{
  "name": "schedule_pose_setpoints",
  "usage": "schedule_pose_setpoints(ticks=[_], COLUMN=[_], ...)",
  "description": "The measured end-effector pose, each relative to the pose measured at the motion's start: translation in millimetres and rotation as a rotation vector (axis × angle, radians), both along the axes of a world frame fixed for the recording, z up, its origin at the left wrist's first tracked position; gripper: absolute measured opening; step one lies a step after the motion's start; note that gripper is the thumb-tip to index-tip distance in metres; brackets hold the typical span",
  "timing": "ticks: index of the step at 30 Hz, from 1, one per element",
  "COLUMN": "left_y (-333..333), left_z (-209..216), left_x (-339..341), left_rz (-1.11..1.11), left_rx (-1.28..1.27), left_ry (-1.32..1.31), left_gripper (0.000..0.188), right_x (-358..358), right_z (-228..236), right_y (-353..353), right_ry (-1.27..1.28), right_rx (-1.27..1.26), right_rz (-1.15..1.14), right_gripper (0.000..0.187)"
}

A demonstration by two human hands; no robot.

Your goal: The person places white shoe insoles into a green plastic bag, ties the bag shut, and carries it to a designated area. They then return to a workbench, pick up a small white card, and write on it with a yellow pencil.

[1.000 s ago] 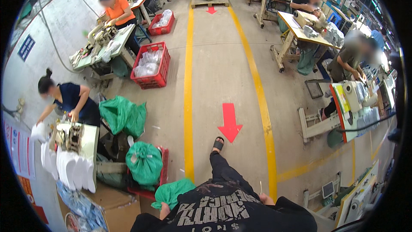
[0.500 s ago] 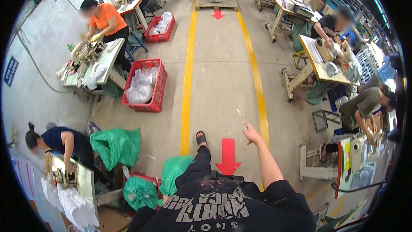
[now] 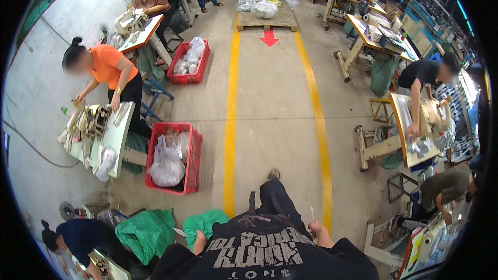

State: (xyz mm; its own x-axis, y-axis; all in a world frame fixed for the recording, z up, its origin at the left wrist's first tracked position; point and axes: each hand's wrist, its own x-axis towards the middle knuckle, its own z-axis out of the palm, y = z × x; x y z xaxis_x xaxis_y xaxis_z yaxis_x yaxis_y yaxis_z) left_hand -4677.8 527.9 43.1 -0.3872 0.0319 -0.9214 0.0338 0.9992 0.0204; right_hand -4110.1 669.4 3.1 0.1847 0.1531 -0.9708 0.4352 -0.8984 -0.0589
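My left hand (image 3: 199, 242) is low at my left side, against a green plastic sack (image 3: 205, 221). Its fingers are partly hidden, but they appear closed on the sack's edge. Down by my right hip, my right hand (image 3: 317, 228) is closed around a thin pale stick-like tool (image 3: 312, 213) that points upward. The tool is too small and blurred to name more exactly. One foot in a dark sandal (image 3: 274, 174) is stepping forward on the concrete floor.
Yellow lines (image 3: 231, 124) border the aisle, with a loaded wooden pallet (image 3: 267, 22) ahead. Red crates of bagged items (image 3: 193, 163) stand left, beside another green sack (image 3: 148, 233). People work at sewing tables on both sides; one table (image 3: 410, 129) is at right.
I have walked forward along the aisle, so the crates and tables are nearer. My right hand has dropped from in front of me to my hip. The green sack has moved along with me.
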Motion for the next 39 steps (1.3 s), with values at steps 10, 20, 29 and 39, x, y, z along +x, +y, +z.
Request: schedule_pose_setpoints(ticks=[10,20,29,39], left_y=[370,731,1008,1351], left_z=[6,6,7,81], left_x=[-59,-165,-301,-447], left_rz=[0.068,0.088,0.068,0.002], left_rx=[0.035,0.059,0.017,0.02], left_ry=[0.04,0.054,0.06,0.169], left_gripper=[0.069,0.069,0.069,0.088], right_x=[-102,-312,-352,-341], right_z=[-27,79,3,20], right_y=[481,1027,1115,1330], right_ry=[0.064,0.121,0.141,0.428], right_rx=[0.224,0.746,0.089,0.601], right_rz=[0.257,0.506,0.232,0.9], right_gripper=[0.05,0.06,0.042,0.038])
